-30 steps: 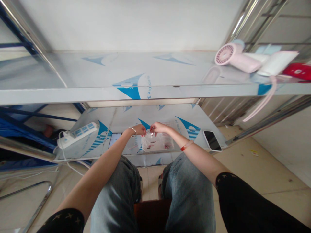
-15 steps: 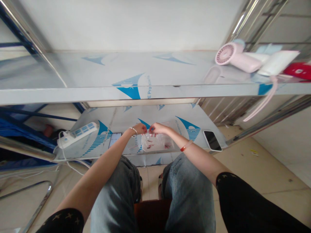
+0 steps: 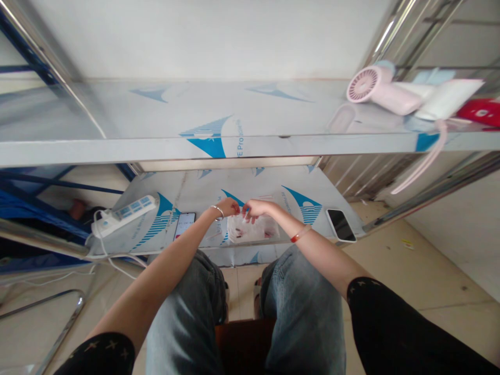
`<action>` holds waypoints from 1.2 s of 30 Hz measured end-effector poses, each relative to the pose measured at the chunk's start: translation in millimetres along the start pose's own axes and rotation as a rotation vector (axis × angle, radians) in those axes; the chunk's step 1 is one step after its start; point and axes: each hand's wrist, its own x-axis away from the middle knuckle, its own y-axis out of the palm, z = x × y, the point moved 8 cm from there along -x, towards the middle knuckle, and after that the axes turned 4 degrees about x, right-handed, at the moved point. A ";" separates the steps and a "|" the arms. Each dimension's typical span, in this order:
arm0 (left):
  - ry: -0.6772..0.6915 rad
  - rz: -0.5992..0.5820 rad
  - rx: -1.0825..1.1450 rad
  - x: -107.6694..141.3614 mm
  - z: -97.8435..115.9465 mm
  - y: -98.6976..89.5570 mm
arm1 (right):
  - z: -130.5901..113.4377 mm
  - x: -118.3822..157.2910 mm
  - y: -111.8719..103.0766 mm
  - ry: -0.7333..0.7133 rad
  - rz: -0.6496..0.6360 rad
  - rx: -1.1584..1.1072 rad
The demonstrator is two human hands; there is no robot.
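Note:
On the lower metal shelf [image 3: 250, 182] lies a clear plastic bag or tray [image 3: 255, 233] with small dark red bits in it. My left hand [image 3: 229, 207], a silver bangle at its wrist, is closed above the far left edge of the clear plastic; what it pinches is too small to name. Close beside it, my right hand [image 3: 253, 209] bends down over the same edge, fingers closed around something I cannot make out. The fingertips of both hands nearly meet.
A lit phone [image 3: 185, 225] and a white power strip [image 3: 127, 215] lie to the left, a dark-screened phone [image 3: 341, 225] to the right. The upper shelf [image 3: 156, 148] holds a pink fan [image 3: 385, 91] and a red item [image 3: 480, 112] at right.
Both hands have shifted slightly to the right. The fingers of my right hand now point further down over the clear plastic.

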 end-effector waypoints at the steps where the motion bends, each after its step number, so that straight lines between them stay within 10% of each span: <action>1: -0.009 -0.009 -0.004 0.1 1.0 2.3 | 3.3 1.8 2.3 0.036 -0.042 0.030; 11: -0.071 -0.073 -0.046 -0.4 -3.2 15.6 | 62.2 27.4 20.4 0.471 -0.411 0.216; 20: -0.106 -0.079 -0.040 1.6 -11.7 12.2 | 109.7 6.5 -7.9 0.546 -0.022 0.381; 36: -0.146 -0.040 -0.091 -0.3 -25.7 4.7 | 104.9 -0.1 -40.9 0.558 0.266 0.552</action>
